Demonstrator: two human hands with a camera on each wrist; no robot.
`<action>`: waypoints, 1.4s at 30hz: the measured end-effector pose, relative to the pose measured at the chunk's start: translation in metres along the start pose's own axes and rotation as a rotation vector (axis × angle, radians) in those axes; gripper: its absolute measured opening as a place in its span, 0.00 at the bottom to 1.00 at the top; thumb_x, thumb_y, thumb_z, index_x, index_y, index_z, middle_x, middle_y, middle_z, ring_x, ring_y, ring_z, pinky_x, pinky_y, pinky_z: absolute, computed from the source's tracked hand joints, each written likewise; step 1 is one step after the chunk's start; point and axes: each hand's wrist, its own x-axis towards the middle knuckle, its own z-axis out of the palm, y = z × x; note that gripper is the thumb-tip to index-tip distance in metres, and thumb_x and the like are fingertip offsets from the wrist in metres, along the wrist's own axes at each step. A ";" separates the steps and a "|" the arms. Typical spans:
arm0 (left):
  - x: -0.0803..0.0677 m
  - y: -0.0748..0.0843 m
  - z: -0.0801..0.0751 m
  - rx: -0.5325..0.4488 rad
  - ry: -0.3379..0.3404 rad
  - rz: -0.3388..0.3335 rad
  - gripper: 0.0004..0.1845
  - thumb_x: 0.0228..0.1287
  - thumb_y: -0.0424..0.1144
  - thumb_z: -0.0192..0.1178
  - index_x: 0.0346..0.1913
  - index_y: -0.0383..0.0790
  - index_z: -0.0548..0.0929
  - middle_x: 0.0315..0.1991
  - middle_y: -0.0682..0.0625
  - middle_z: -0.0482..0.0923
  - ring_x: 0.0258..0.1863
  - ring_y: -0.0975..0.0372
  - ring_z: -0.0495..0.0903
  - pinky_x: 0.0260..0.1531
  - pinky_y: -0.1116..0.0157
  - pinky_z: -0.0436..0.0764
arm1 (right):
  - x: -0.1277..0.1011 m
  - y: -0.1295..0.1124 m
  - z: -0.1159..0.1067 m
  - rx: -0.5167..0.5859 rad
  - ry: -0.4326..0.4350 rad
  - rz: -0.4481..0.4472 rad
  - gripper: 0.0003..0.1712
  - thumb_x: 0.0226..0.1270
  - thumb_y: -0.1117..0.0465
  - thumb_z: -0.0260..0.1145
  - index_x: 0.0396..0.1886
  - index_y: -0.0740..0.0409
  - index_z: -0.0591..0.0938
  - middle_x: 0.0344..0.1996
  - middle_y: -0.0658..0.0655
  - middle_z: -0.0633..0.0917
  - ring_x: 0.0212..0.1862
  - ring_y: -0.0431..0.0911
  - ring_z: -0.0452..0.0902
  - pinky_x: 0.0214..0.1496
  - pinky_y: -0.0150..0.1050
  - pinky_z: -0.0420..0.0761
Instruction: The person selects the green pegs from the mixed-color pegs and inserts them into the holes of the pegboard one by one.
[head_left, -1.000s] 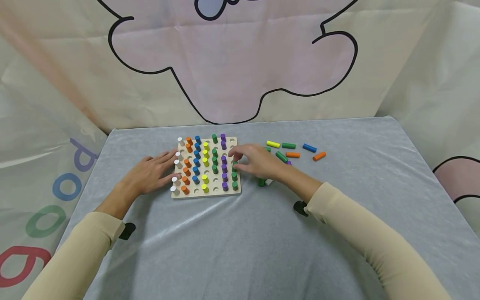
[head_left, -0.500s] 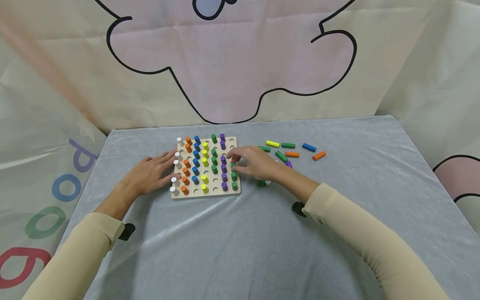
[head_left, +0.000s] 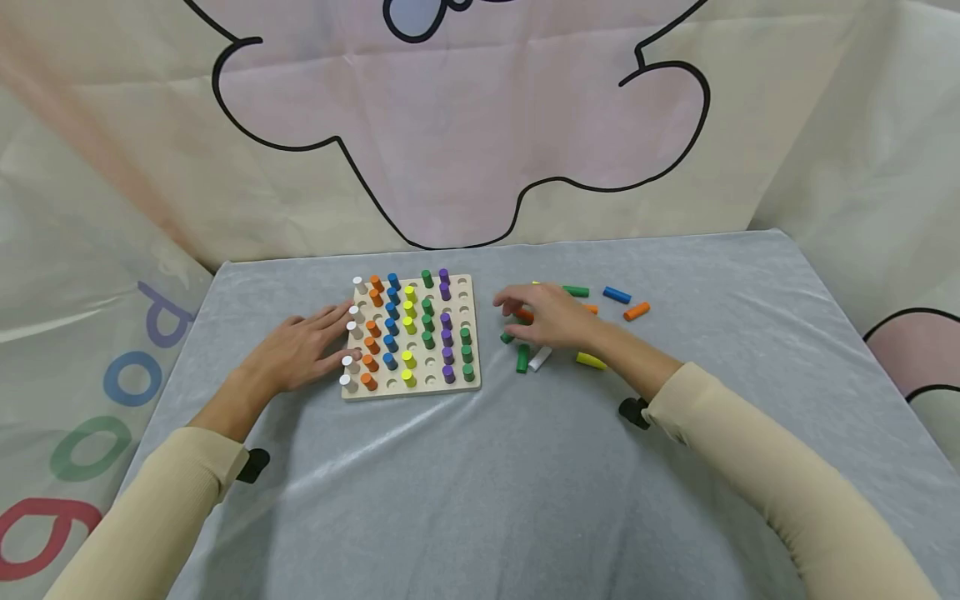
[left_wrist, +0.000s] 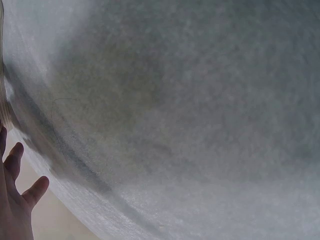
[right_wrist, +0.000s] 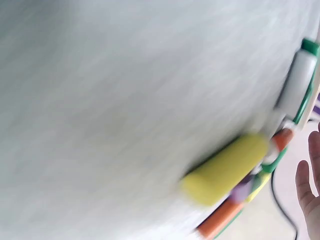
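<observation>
A pale wooden pegboard (head_left: 454, 387) lies on the cloth with columns of upright white, orange, blue, yellow, green and purple pegs. At its left edge rests my left hand (head_left: 300, 348), fingers stretched toward the white pegs (head_left: 354, 328). My right hand (head_left: 553, 317) hovers over the loose pegs right of the board, thumb and fingers parted around no peg. Under it show an orange peg (head_left: 524, 316) and a green peg (head_left: 522, 358), with a white peg (head_left: 539, 359) beside that. In the right wrist view, a yellow peg (right_wrist: 227, 167) lies near the parted fingers (right_wrist: 303, 180).
Farther right on the grey cloth (head_left: 465, 500) lie a blue peg (head_left: 617, 295) and an orange peg (head_left: 637, 311). A yellow peg (head_left: 591, 361) sits under my right wrist. Behind the table hangs a printed curtain (head_left: 450, 125).
My right hand has moved right, from the board's rightmost column of green pegs to above the loose pegs. The left hand has stayed at the board's edge.
</observation>
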 end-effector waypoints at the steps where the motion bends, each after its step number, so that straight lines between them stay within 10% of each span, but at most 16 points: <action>1: 0.000 0.000 0.000 0.000 -0.001 0.000 0.44 0.73 0.66 0.44 0.78 0.36 0.56 0.79 0.41 0.48 0.75 0.43 0.54 0.63 0.38 0.64 | -0.003 0.004 -0.002 -0.004 0.010 0.007 0.22 0.65 0.62 0.71 0.58 0.60 0.81 0.44 0.55 0.87 0.48 0.47 0.81 0.54 0.47 0.78; 21: 0.000 -0.001 0.002 0.000 0.004 -0.007 0.44 0.73 0.66 0.44 0.78 0.37 0.55 0.79 0.41 0.48 0.75 0.42 0.55 0.64 0.38 0.64 | -0.043 0.051 -0.026 -0.080 0.066 0.133 0.24 0.61 0.62 0.74 0.57 0.62 0.80 0.42 0.57 0.87 0.50 0.53 0.80 0.56 0.54 0.76; 42: -0.001 0.000 0.001 -0.005 0.004 -0.009 0.43 0.73 0.65 0.44 0.78 0.37 0.55 0.79 0.41 0.47 0.75 0.43 0.55 0.64 0.38 0.63 | -0.048 0.059 -0.019 -0.281 0.098 0.063 0.23 0.58 0.60 0.75 0.53 0.60 0.82 0.35 0.54 0.87 0.46 0.53 0.78 0.56 0.56 0.73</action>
